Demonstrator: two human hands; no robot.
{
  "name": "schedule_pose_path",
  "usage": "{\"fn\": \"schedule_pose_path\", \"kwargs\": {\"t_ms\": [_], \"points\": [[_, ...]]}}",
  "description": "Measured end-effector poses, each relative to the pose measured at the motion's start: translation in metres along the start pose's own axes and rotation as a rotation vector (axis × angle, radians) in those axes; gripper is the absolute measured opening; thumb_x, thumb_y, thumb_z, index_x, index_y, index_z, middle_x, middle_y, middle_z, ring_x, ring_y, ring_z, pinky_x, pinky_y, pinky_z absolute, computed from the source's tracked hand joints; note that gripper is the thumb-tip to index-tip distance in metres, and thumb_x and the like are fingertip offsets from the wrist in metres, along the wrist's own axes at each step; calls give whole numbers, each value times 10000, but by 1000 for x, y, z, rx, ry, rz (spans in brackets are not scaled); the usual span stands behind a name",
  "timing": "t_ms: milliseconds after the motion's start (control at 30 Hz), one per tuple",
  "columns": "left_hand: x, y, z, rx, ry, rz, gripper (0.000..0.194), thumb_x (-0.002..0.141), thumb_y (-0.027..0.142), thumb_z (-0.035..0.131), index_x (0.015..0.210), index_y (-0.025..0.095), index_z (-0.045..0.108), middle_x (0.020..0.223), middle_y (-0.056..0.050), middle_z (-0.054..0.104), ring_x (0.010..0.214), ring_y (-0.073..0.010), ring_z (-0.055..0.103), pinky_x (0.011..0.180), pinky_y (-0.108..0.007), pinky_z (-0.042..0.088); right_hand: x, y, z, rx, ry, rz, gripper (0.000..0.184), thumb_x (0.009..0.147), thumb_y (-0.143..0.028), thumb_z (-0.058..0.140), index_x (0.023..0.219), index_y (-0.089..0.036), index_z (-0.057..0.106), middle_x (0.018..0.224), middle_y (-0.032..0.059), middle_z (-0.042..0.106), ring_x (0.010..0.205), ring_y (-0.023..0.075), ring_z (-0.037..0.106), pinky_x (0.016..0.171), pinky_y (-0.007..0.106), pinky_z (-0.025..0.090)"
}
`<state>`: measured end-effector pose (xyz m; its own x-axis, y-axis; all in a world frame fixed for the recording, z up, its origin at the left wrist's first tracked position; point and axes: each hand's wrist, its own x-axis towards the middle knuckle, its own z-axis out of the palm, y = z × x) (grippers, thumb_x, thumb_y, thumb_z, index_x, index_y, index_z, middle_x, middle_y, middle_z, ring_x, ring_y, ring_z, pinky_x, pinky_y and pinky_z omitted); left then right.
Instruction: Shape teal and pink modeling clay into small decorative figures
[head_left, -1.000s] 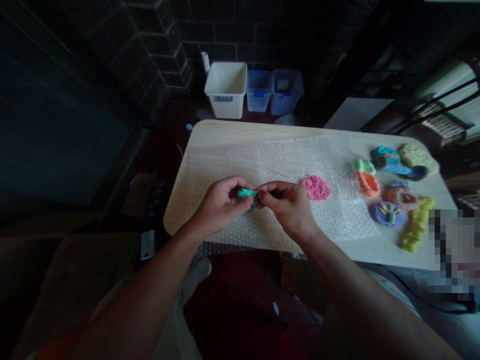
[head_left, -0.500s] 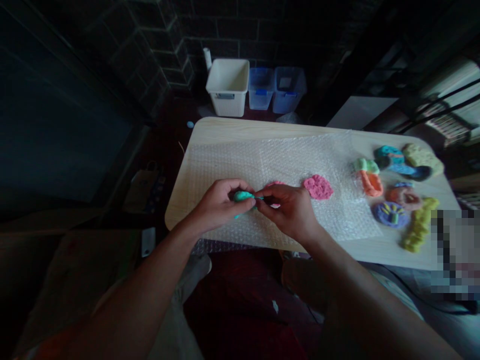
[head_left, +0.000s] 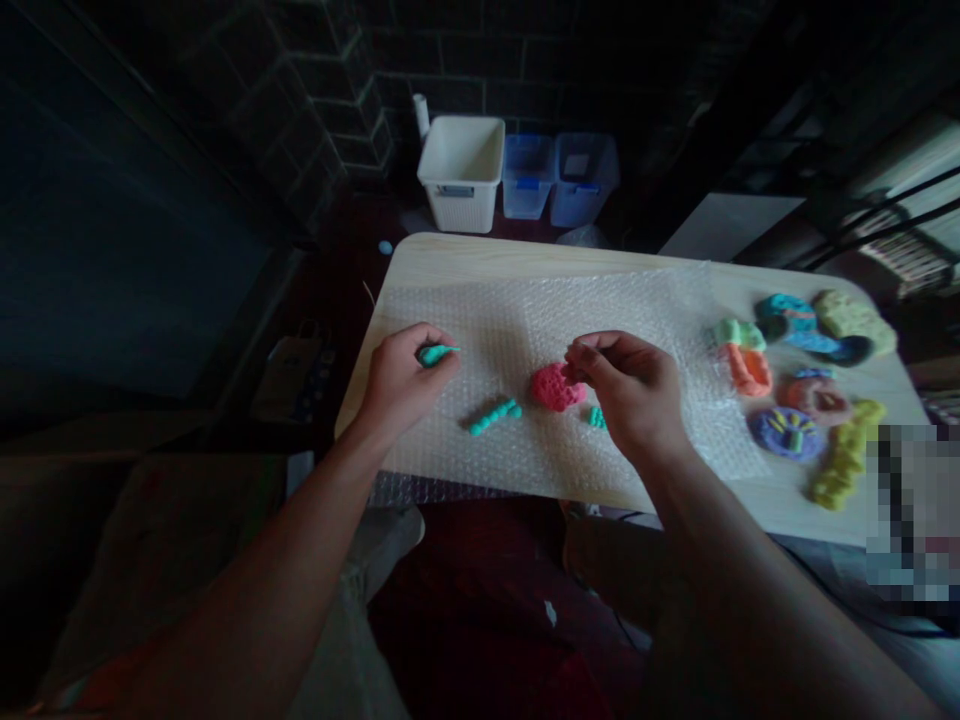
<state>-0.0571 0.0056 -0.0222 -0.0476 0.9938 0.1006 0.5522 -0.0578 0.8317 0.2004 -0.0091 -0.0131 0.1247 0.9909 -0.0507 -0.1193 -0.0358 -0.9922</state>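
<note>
My left hand (head_left: 401,380) is closed around a small lump of teal clay (head_left: 433,353) at the left side of the bubble wrap sheet (head_left: 525,300). My right hand (head_left: 634,395) is curled, its fingertips pinched at the edge of a pink clay lump (head_left: 553,386) lying on the wrap. A thin teal clay roll (head_left: 495,416) lies between my hands. A tiny teal bit (head_left: 596,417) sits just below my right hand.
The light wooden table (head_left: 465,255) carries several coloured clay pieces at its right end, among them an orange one (head_left: 746,368), a purple disc (head_left: 784,432) and a yellow-green strip (head_left: 840,465). A white bin (head_left: 461,170) and two blue bins (head_left: 559,175) stand on the floor beyond.
My hands have parted: the left moved left with a teal lump, the right moved right onto a pink lump. A teal roll and a small teal bit now lie on the wrap.
</note>
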Motion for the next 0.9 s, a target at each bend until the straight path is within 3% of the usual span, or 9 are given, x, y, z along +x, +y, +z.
{"fn": "schedule_pose_path", "kwargs": {"t_ms": [133, 267, 367, 500, 633, 767, 833, 900], "points": [[0, -2, 4, 20, -48, 62, 153, 857, 301, 735, 951, 185, 770, 908, -43, 788, 820, -196, 693, 729, -306, 511, 1, 6, 2, 8, -132, 17, 303, 905, -440, 828, 1048, -175, 805, 735, 10, 715, 631, 128, 652, 600, 285, 533], [-3, 5, 12, -304, -200, -53, 313, 899, 466, 769, 1004, 171, 791, 859, -63, 762, 749, -184, 674, 672, -296, 515, -6, 4, 9, -25, -228, 56, 368, 922, -517, 826, 938, -153, 773, 672, 20, 714, 548, 110, 616, 502, 258, 482], [-4, 10, 16, -531, -314, -143, 383, 915, 550, 774, 977, 173, 800, 871, -61, 738, 715, -157, 645, 640, -280, 502, -11, 0, 13, 53, -285, 136, 375, 826, -483, 929, 915, -168, 746, 753, 54, 791, 625, 142, 719, 576, 262, 577], [-6, 12, 17, -668, -307, -195, 367, 894, 539, 817, 941, 175, 805, 894, -55, 721, 732, -141, 632, 653, -266, 496, -14, -2, 16, 175, -307, 198, 399, 724, -412, 1012, 877, -212, 703, 816, 49, 838, 744, 189, 807, 723, 312, 671], [-6, 15, 15, -727, -299, -225, 367, 870, 526, 847, 926, 167, 806, 904, -62, 723, 724, -137, 626, 640, -261, 486, -15, -1, 17, 203, -331, 247, 378, 788, -467, 961, 887, -210, 703, 848, 65, 838, 763, 201, 820, 779, 351, 694], [-7, 17, 16, -783, -295, -237, 367, 862, 523, 854, 906, 163, 802, 919, -68, 728, 703, -131, 614, 607, -254, 469, -14, 3, 18, 217, -360, 253, 410, 888, -578, 837, 936, -189, 716, 759, 42, 781, 603, 161, 745, 604, 304, 650], [-9, 16, 18, -780, -292, -230, 365, 875, 528, 841, 923, 167, 810, 928, -70, 734, 708, -132, 609, 602, -251, 465, -14, 5, 18, 180, -347, 204, 378, 933, -557, 793, 943, -189, 704, 725, 16, 744, 534, 129, 678, 498, 256, 562], [-11, 15, 21, -754, -302, -216, 364, 899, 532, 819, 965, 174, 825, 935, -68, 737, 724, -130, 605, 616, -245, 466, -15, 8, 18, 96, -343, 113, 323, 956, -501, 782, 984, -188, 705, 734, 6, 727, 543, 116, 648, 493, 244, 523]]}}
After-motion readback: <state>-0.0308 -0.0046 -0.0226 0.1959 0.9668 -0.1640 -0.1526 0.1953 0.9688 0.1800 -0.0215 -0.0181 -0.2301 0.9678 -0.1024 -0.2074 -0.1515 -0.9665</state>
